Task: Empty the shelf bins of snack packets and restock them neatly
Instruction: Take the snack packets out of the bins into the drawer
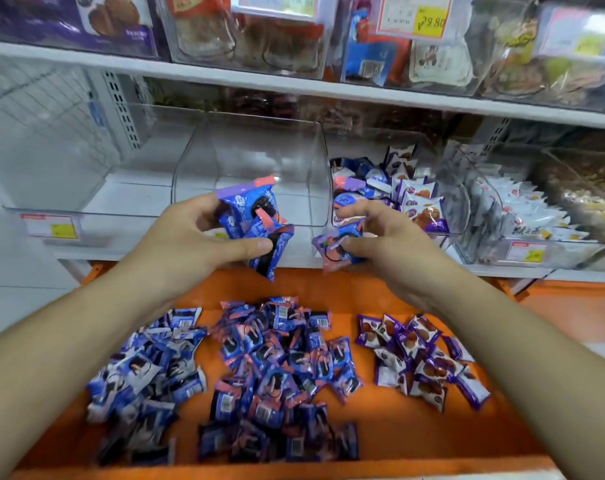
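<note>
Holding a small fan of blue-and-pink snack packets (256,225), the left hand (193,233) has its fingers and thumb curled round them in front of an empty clear bin (249,150) on the lower shelf (128,188). The right hand (373,237) pinches one more purple-and-pink packet (335,249) between curled fingers and thumb, just beside the left bundle and slightly lower. Right of the empty bin stands a second clear bin (460,202) holding a mix of blue, pink and purple-and-white packets with a biscuit picture; a further bin (502,216) next to it is filled with white packets bearing dark brush-style characters too blurred to read. Below the hands lies an orange tray (398,427) carrying three separate heaps: blue-and-white packets (148,375) at the left, blue-and-pink packets (280,375) in the middle, and purple-and-white biscuit packets (422,358) at the right. Both forearms reach over this tray towards the shelf. Small price tags (50,226) with a red strip and a yellow patch sit on the bin fronts, their print illegible. On the upper shelf (225,77) more clear bins hold assorted wrapped snacks, and a hanging price label (413,15) shows a yellow field reading roughly "9.80". A purple box with a biscuit picture (86,19) sits at the upper left.
</note>
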The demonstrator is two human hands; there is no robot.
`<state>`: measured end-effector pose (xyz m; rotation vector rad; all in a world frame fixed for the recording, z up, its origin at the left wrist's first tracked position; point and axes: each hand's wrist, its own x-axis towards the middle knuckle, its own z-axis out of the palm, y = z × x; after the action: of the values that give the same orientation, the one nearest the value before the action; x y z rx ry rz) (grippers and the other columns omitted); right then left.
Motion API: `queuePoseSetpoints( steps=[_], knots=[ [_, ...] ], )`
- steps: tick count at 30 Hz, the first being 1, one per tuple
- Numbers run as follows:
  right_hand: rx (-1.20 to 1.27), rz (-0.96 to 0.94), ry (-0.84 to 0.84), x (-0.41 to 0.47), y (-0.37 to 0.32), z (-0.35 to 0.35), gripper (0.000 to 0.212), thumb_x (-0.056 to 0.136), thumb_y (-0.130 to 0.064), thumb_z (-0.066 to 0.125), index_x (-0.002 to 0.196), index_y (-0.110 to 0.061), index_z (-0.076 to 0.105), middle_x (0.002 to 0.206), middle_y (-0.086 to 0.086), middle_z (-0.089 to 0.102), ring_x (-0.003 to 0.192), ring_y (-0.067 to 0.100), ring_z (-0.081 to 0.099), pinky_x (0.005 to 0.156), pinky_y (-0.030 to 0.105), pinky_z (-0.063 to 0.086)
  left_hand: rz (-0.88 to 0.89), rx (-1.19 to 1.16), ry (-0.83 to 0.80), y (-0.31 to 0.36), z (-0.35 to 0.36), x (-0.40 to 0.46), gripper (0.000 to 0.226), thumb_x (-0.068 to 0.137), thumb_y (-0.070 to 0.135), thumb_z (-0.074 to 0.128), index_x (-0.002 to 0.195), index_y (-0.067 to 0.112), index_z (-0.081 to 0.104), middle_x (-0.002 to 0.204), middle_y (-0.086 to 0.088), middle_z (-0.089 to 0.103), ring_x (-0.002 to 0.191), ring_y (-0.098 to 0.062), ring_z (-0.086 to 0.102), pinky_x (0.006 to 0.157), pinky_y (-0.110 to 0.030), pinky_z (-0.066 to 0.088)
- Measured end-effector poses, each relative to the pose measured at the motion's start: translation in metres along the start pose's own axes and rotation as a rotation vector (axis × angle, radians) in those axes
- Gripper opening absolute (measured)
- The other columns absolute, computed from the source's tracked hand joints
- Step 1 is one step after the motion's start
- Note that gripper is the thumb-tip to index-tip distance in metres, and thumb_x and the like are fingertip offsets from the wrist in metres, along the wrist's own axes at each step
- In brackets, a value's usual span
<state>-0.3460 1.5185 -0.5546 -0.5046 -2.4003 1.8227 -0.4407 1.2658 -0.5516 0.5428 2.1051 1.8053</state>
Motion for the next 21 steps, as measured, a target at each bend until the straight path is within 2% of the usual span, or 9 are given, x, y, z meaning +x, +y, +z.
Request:
queuePoseSetpoints(
  steps=[4, 6, 9, 12, 14, 16, 17, 19, 21],
  knots=[
    [-0.046, -0.013, -0.067, -0.004, 0.004, -0.002, 0.047, 0.096, 0.009, 0.065, 0.131, -0.022, 0.062, 0.104, -0.005, 0.075, 0.090, 0.011, 0.073, 0.079, 0.030, 0.057, -0.032, 0.049, -0.014, 0.000, 0.005, -0.002, 0.052, 0.066, 0.017, 0.093, 0.114, 0.025, 0.075, 0.104, 0.004, 0.080, 0.098, -0.018, 0.077, 0.092, -0.048, 0.061],
    [-0.056, 0.016, -0.152, -0.007, 0.009, 0.002, 0.051, 0.097, 0.010, 0.061, 0.137, -0.022, 0.057, 0.113, -0.007, 0.078, 0.100, 0.009, 0.075, 0.082, 0.031, 0.058, -0.051, 0.072, -0.040, -0.001, 0.007, -0.003, 0.049, 0.069, 0.014, 0.093, 0.114, 0.025, 0.075, 0.103, 0.003, 0.080, 0.095, -0.021, 0.078, 0.090, -0.050, 0.062],
    [-0.204, 0.054, -0.257, -0.010, 0.020, 0.013, 0.062, 0.097, 0.000, 0.068, 0.149, -0.027, 0.049, 0.136, -0.008, 0.067, 0.121, 0.010, 0.067, 0.096, 0.035, 0.059, -0.069, 0.139, -0.092, -0.002, 0.011, -0.006, 0.046, 0.072, 0.013, 0.092, 0.112, 0.027, 0.075, 0.101, 0.007, 0.080, 0.095, -0.015, 0.077, 0.095, -0.046, 0.059],
    [-0.265, -0.052, -0.170, -0.009, 0.010, 0.013, 0.069, 0.091, -0.018, 0.081, 0.149, -0.037, 0.050, 0.136, -0.008, 0.061, 0.125, 0.008, 0.061, 0.109, 0.039, 0.052, -0.046, 0.303, -0.090, -0.002, 0.013, -0.007, 0.042, 0.069, 0.029, 0.095, 0.106, 0.027, 0.075, 0.098, 0.011, 0.079, 0.096, -0.007, 0.074, 0.101, -0.038, 0.054],
    [-0.144, -0.152, -0.154, -0.012, -0.001, 0.013, 0.063, 0.089, -0.026, 0.082, 0.143, -0.045, 0.054, 0.130, -0.005, 0.059, 0.119, 0.007, 0.065, 0.106, 0.037, 0.054, -0.037, 0.394, -0.081, -0.002, 0.016, -0.008, 0.046, 0.065, 0.041, 0.096, 0.102, 0.027, 0.073, 0.097, 0.009, 0.077, 0.092, -0.012, 0.074, 0.098, -0.044, 0.055],
    [-0.088, -0.201, -0.216, -0.017, -0.009, 0.020, 0.060, 0.090, -0.025, 0.082, 0.138, -0.049, 0.056, 0.127, -0.002, 0.057, 0.112, 0.014, 0.070, 0.096, 0.043, 0.060, -0.032, 0.400, -0.079, -0.002, 0.020, -0.009, 0.048, 0.062, 0.048, 0.095, 0.099, 0.029, 0.071, 0.093, 0.009, 0.075, 0.084, -0.016, 0.074, 0.089, -0.046, 0.058],
    [-0.086, -0.205, -0.252, -0.019, -0.009, 0.026, 0.059, 0.091, -0.021, 0.081, 0.137, -0.049, 0.057, 0.124, 0.000, 0.056, 0.107, 0.019, 0.072, 0.088, 0.047, 0.063, -0.012, 0.402, -0.077, -0.001, 0.022, -0.010, 0.048, 0.062, 0.048, 0.095, 0.100, 0.032, 0.071, 0.094, 0.011, 0.075, 0.083, -0.012, 0.073, 0.084, -0.038, 0.058],
    [-0.087, -0.189, -0.250, -0.019, -0.003, 0.036, 0.053, 0.094, -0.011, 0.077, 0.131, -0.045, 0.059, 0.117, 0.004, 0.058, 0.098, 0.027, 0.075, 0.078, 0.050, 0.065, 0.021, 0.408, -0.069, 0.000, 0.025, -0.012, 0.050, 0.065, 0.040, 0.096, 0.108, 0.040, 0.070, 0.099, 0.019, 0.072, 0.085, 0.000, 0.072, 0.072, -0.012, 0.051],
    [-0.025, -0.144, -0.214, -0.018, 0.002, 0.038, 0.046, 0.095, -0.004, 0.072, 0.126, -0.036, 0.061, 0.114, 0.011, 0.060, 0.094, 0.033, 0.076, 0.076, 0.051, 0.065, -0.001, 0.375, -0.093, -0.001, 0.026, -0.014, 0.059, 0.065, 0.030, 0.098, 0.115, 0.043, 0.068, 0.108, 0.021, 0.069, 0.085, 0.002, 0.073, 0.068, -0.004, 0.047]
  ],
)
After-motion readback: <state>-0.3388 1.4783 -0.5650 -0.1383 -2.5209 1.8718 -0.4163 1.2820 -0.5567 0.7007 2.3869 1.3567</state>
